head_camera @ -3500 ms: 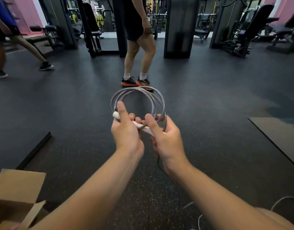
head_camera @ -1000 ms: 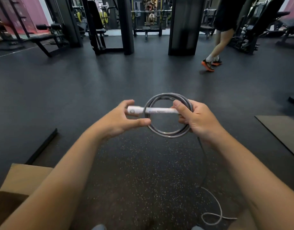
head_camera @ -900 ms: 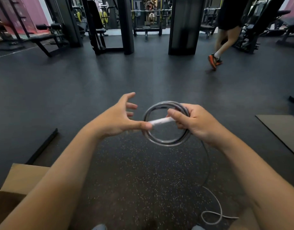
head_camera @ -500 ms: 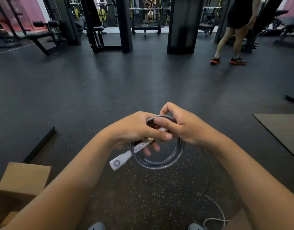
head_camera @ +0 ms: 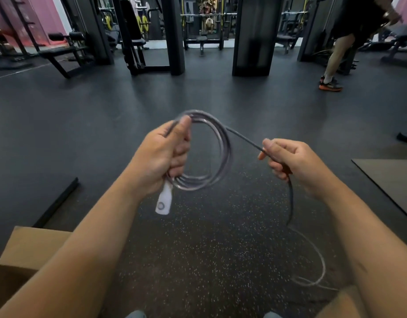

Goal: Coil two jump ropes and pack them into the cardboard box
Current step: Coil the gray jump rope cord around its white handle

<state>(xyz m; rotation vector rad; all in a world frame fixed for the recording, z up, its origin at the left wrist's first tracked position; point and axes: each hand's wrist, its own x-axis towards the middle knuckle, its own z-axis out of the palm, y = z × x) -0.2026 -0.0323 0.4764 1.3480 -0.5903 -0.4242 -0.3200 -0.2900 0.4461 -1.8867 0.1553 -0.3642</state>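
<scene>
1. Rope (head_camera: pixel 217 143) hangs in mid-air between both hands, over dark speckled floor (head_camera: pixel 197 249), with bare floor running far toward the gym machines (head_camera: pixel 152 35).
2. Box (head_camera: pixel 25 251) sits near left, its flap edge just beside the left forearm; a dark mat (head_camera: pixel 390 180) lies on the right, its corner close to the right hand (head_camera: pixel 294 164).
3. A strip (head_camera: pixel 57 203) lies on the floor left, near the box. A passer-by (head_camera: pixel 340 53) stands far right.
4. Left hand (head_camera: pixel 161 157) clenches the coil, several grey loops bunched together, thumb on top; a white handle (head_camera: pixel 164 200) sticks down below the fist.
5. Right hand pinches the straight tail leaving the coil's far side.
6. From that hand the rope drops and trails in a pale loop on the floor, near right.
</scene>
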